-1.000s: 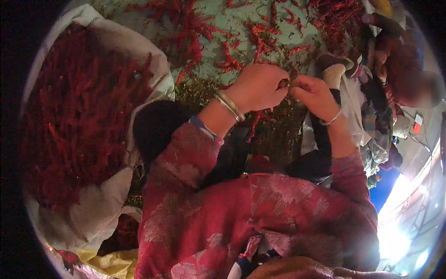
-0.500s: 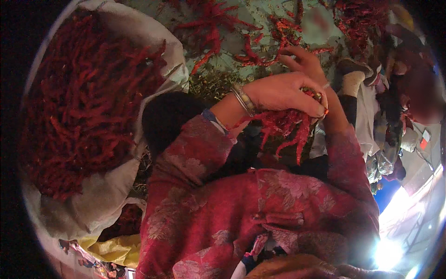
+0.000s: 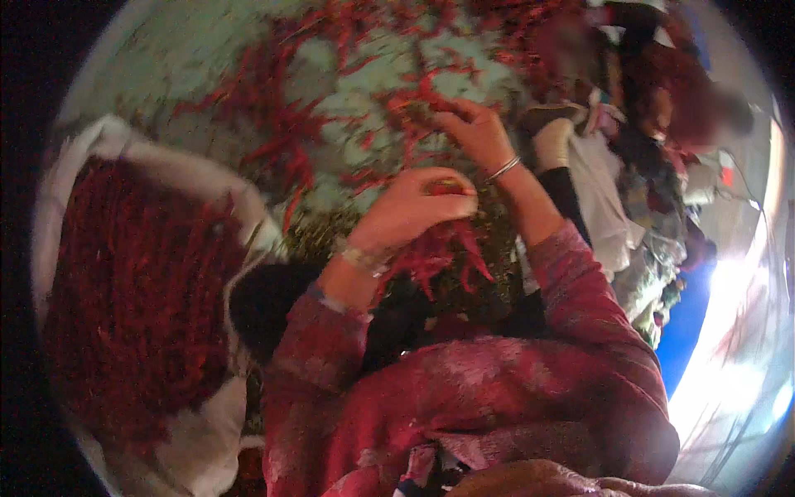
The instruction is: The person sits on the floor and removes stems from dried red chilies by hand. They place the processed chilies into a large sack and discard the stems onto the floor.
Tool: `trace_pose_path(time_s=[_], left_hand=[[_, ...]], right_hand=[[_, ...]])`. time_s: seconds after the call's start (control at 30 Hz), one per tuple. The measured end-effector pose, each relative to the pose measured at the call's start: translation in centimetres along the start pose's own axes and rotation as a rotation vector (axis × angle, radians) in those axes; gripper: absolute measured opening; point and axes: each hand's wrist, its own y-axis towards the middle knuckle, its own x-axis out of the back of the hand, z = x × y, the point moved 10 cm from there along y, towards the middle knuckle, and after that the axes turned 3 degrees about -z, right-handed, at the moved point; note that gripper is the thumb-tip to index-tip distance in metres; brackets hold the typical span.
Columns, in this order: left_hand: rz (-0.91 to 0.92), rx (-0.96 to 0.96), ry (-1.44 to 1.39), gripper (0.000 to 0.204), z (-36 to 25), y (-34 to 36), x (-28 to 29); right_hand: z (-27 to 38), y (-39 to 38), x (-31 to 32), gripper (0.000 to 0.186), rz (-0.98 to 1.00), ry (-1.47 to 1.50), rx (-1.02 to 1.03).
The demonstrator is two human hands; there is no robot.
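Note:
A bunch of red chili peppers (image 3: 439, 255) is gripped in my left hand (image 3: 406, 207), whose fingers wrap round the stem ends while the pods hang down in front of my lap. Beyond it, my right hand (image 3: 480, 141) reaches over the floor, thumb and fingers drawn together at a red chili pepper (image 3: 407, 106); blur softens the fingertips. More red chili peppers (image 3: 286, 137) lie strewn around on the pale green ground sheet (image 3: 178, 70). Bits of dry stem (image 3: 319, 232) are heaped in front of my knees.
At my left stands a large white sack (image 3: 195, 447) with its mouth rolled wide, full of red chili peppers (image 3: 141, 306). Another person (image 3: 646, 108) sits at the far right, near pale cloth bundles (image 3: 600, 199). Glaring light comes from the right edge.
My view has swung, showing more floor at the left. My right hand has come out from behind my left and reached to the loose chili peppers. The left still grips its bunch.

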Motion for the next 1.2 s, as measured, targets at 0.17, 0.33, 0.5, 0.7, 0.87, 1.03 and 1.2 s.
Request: trace_pose_path(time_s=[0.17, 0.33, 0.5, 0.7, 0.87, 1.03, 1.2], left_hand=[[-0.448, 0.097, -0.332, 0.021, 0.8, 0.1, 4.0], [-0.416, -0.048, -0.445, 0.017, 1.5, 0.8, 4.8], [-0.488, -0.156, 0.019, 0.02, -1.6, -0.5, 4.0], [-0.396, -0.202, 0.563, 0.017, -1.5, -0.2, 2.6], [-0.423, -0.252, 0.599, 0.015, -3.0, -0.6, 0.5], [-0.466, -0.315, 0.613, 0.013, -3.6, -0.5, 1.1], [-0.428, -0.173, 0.566, 0.014, -2.4, -0.2, 1.1]], right_hand=[[2.1, -3.7, 3.6, 0.026, -0.084, -0.012, -0.002], [3.9, -7.6, 3.5, 0.022, -0.01, -0.16, 0.268], [4.0, -8.4, 3.1, 0.02, -0.019, -0.475, 0.409], [4.9, -9.8, 0.7, 0.021, 0.035, -0.553, 0.475], [4.7, -9.8, 1.5, 0.026, -0.018, -0.442, 0.471], [3.2, -9.1, 2.0, 0.021, 0.037, -0.407, 0.259], [0.7, -9.1, 2.1, 0.022, 0.101, -0.458, 0.137]])
